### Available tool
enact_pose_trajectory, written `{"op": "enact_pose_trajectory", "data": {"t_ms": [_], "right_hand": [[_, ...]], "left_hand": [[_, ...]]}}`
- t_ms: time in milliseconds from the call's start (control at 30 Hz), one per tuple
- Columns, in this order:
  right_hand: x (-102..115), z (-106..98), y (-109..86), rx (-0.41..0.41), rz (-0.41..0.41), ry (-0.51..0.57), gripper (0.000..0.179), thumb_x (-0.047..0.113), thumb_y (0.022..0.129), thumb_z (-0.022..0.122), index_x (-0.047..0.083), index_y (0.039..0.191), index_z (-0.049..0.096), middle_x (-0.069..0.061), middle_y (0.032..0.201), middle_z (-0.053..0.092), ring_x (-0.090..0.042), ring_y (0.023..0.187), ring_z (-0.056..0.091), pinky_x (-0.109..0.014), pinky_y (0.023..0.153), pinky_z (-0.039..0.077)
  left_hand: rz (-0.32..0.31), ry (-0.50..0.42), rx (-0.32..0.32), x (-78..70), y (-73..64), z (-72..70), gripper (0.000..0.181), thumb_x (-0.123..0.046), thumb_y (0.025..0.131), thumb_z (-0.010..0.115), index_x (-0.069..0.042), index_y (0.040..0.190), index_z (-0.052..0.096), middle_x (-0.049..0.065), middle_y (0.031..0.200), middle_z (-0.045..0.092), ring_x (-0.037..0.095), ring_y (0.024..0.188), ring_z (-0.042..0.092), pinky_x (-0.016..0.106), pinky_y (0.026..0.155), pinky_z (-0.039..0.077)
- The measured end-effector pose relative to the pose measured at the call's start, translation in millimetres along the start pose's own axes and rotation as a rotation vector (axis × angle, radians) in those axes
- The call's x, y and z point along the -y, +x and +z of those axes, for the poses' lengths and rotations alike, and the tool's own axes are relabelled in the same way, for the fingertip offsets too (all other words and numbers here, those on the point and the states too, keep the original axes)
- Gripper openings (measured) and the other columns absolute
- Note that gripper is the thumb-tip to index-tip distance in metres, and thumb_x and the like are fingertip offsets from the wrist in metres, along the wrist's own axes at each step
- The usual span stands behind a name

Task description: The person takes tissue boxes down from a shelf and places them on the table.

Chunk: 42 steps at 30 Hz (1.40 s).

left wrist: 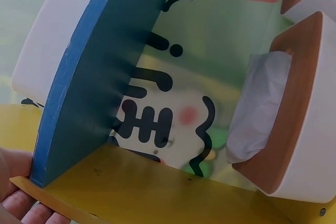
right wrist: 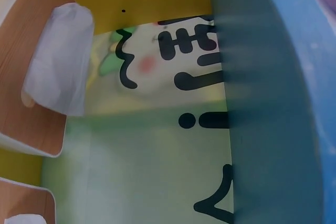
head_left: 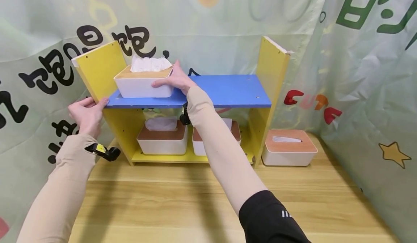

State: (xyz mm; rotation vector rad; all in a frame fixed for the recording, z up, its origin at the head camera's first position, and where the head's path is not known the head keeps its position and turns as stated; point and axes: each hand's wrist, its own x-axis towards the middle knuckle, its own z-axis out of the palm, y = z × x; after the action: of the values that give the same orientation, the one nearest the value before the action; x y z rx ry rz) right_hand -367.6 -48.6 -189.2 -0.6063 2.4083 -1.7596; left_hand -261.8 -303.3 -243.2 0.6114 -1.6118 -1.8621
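Four tissue boxes are in view, all white with a wooden lid. One tissue box (head_left: 143,82) stands on the left part of the blue shelf board (head_left: 228,89). Two lower tissue boxes (head_left: 163,140) sit side by side on the yellow bottom board — the right one half hidden behind the forearm. A fourth box (head_left: 289,152) stands on the table just right of the shelf.

The right hand (head_left: 174,81) lies against the right end of the top box, fingers curled round its near corner. The left hand (head_left: 86,113) rests at the left end of the blue board, fingers against the yellow side panel (head_left: 99,67); how tightly they close I cannot tell.

There is one shelf unit, with two yellow side panels, on a light wooden table (head_left: 195,199). Behind and to the right hangs a pale green cloth backdrop (head_left: 358,73) printed with black characters, coloured letters and a star.
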Motion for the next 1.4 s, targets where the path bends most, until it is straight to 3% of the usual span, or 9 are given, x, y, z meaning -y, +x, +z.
{"op": "enact_pose_trajectory", "data": {"t_ms": [200,500,633,767,867,967,1033,1233,1400], "right_hand": [[2,-1,-3.0,-0.023,0.047,-0.04,0.141,0.024,0.069,0.091,0.016,0.161,-0.016,0.0,0.172,0.006,-0.013,0.156,0.015,-0.023,0.128,0.014],[-4,-5,-12.0,-0.031,0.1,-0.097,0.141,0.031,0.07,0.09,0.017,0.16,-0.018,0.0,0.172,-0.005,-0.013,0.157,0.007,-0.027,0.129,0.012],[-4,-7,-15.1,-0.027,0.071,-0.066,0.139,0.028,0.069,0.09,0.013,0.16,-0.014,-0.003,0.17,0.01,-0.014,0.153,0.019,-0.024,0.127,0.017],[-5,-8,-18.6,-0.039,0.005,-0.014,0.117,0.02,0.066,0.091,0.008,0.155,0.016,-0.005,0.15,0.038,-0.015,0.133,0.039,-0.019,0.115,0.031],[-6,-10,-20.8,-0.033,-0.046,0.044,0.093,0.014,0.064,0.091,0.012,0.141,0.04,-0.003,0.134,0.05,-0.013,0.117,0.046,-0.017,0.105,0.037],[-5,-12,-23.0,-0.017,-0.079,0.076,0.082,0.01,0.063,0.09,0.016,0.134,0.051,0.0,0.128,0.055,-0.011,0.11,0.049,-0.016,0.099,0.039],[-5,-14,-23.7,-0.016,-0.08,0.073,0.08,0.01,0.063,0.09,0.016,0.133,0.052,-0.001,0.127,0.056,-0.011,0.109,0.049,-0.016,0.098,0.04],[-6,-16,-26.5,-0.017,-0.044,0.051,0.091,0.014,0.064,0.09,0.014,0.137,0.037,-0.002,0.132,0.045,-0.011,0.112,0.045,-0.016,0.096,0.038],[-7,-16,-32.0,-0.014,-0.071,0.113,0.091,0.01,0.063,0.089,0.014,0.138,0.037,-0.003,0.133,0.047,-0.012,0.11,0.047,-0.016,0.095,0.04]], "left_hand": [[0.013,-0.009,0.009,-0.4,-1.4,-0.5,0.048,-0.002,0.078,0.083,-0.005,0.124,0.07,-0.016,0.06,0.065,-0.001,0.068,0.066,0.006,0.063,0.053],[0.026,0.024,0.013,3.9,-3.2,2.7,0.048,-0.003,0.079,0.082,-0.002,0.125,0.069,-0.016,0.06,0.064,-0.003,0.064,0.063,0.006,0.061,0.051],[0.036,0.036,0.003,4.2,-2.4,2.6,0.047,-0.004,0.079,0.083,-0.004,0.124,0.07,-0.016,0.063,0.063,-0.004,0.065,0.063,0.006,0.062,0.051],[0.042,0.042,0.0,3.0,-1.9,2.4,0.048,-0.005,0.078,0.084,-0.004,0.124,0.07,-0.018,0.061,0.063,-0.004,0.065,0.063,0.005,0.062,0.051],[0.046,0.037,0.002,1.5,-2.5,2.8,0.047,-0.005,0.078,0.084,-0.005,0.123,0.071,-0.019,0.059,0.063,-0.004,0.064,0.063,0.005,0.061,0.051],[0.052,0.038,0.005,0.1,-3.0,3.0,0.046,-0.005,0.079,0.083,-0.005,0.123,0.071,-0.019,0.057,0.062,-0.004,0.064,0.064,0.005,0.06,0.051],[0.052,0.041,0.008,-0.7,-3.3,2.9,0.046,-0.005,0.079,0.083,-0.005,0.124,0.071,-0.02,0.057,0.062,-0.004,0.065,0.064,0.005,0.06,0.051],[0.052,0.056,0.013,-1.0,-3.5,1.7,0.05,-0.006,0.08,0.083,-0.003,0.128,0.067,-0.022,0.055,0.061,-0.005,0.066,0.065,0.005,0.062,0.052],[0.055,0.016,0.014,-0.3,-4.0,-0.1,0.049,-0.003,0.08,0.082,-0.001,0.127,0.068,-0.02,0.055,0.063,-0.004,0.065,0.065,0.005,0.062,0.052]]}}
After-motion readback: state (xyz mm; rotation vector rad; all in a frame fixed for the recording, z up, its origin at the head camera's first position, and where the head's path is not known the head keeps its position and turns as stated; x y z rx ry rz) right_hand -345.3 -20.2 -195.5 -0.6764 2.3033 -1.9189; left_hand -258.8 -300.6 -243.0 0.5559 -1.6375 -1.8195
